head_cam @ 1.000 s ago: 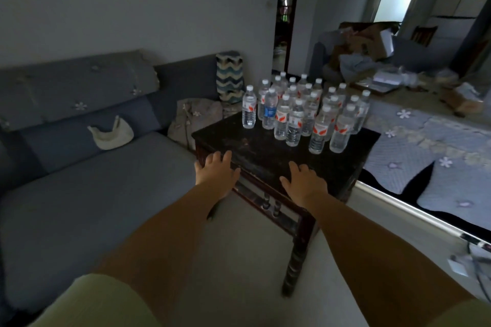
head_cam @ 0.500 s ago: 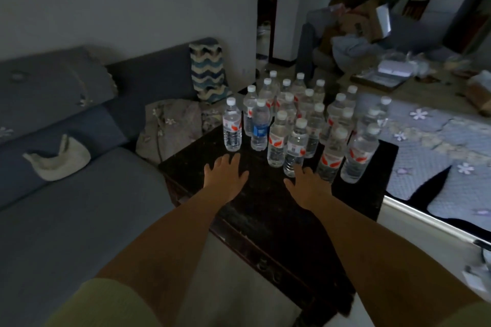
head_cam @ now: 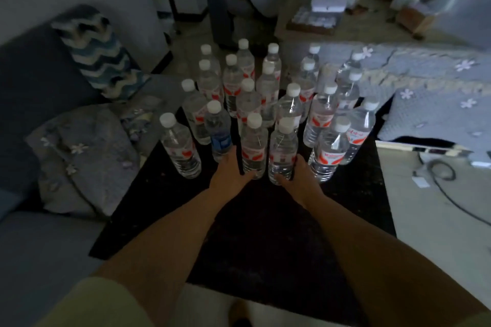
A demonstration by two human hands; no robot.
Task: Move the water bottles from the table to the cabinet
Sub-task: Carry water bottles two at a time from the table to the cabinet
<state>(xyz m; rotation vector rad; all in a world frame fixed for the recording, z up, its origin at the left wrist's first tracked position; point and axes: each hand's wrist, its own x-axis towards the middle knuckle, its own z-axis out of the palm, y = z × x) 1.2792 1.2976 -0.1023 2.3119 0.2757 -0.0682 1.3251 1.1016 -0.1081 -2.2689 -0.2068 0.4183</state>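
Several clear water bottles with white caps stand packed together on the far half of a dark wooden table (head_cam: 265,225). Most carry red labels; one has a blue label (head_cam: 220,131). My left hand (head_cam: 228,175) grips the base of a front bottle (head_cam: 253,145), fingers on its left side and thumb across its front. My right hand (head_cam: 303,179) grips the bottle beside it (head_cam: 282,150), thumb in front and fingers on its right side. Both bottles stand upright on the table. No cabinet is in view.
A blue sofa (head_cam: 32,233) runs along the left with a zigzag cushion (head_cam: 98,53) and a folded flowered blanket (head_cam: 85,151). A quilted bed (head_cam: 430,93) lies to the right. A cable (head_cam: 441,175) lies on the pale floor. Clutter fills the back.
I have stepped closer and the view tilted down over the table. Both hands moved forward from above the tabletop and now hold the two front bottles.
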